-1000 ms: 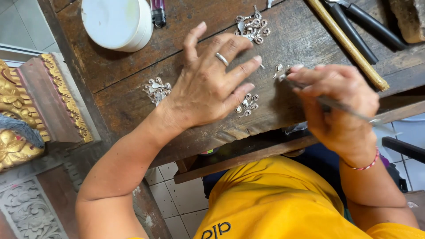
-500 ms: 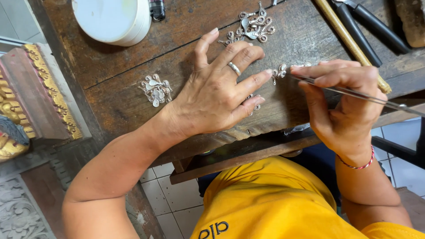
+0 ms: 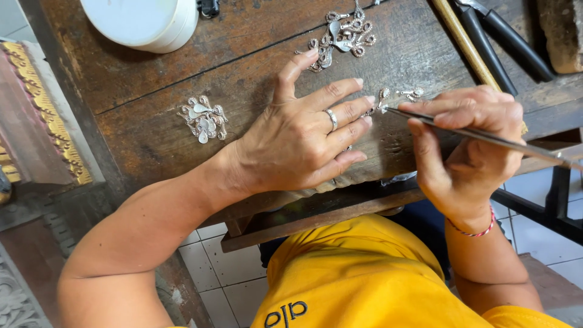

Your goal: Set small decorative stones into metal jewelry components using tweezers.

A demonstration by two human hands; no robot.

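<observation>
My left hand, a ring on one finger, lies flat with fingers spread on a dark wooden workbench. Its fingertips press beside a small silver filigree piece. My right hand grips thin metal tweezers, their tip touching that piece. Another tiny silver piece lies just right of the tip. A pile of silver ornaments rests left of my left hand, and a second pile sits beyond my fingers.
A round white container stands at the bench's far left. A wooden-handled tool and black-handled pliers lie at the far right. A gilded carved frame leans at the left. Tiled floor shows below.
My left hand slid right and its fingertips closed in on the small silver piece. The tweezers' tip came to rest on that piece, and the view drifted slightly.
</observation>
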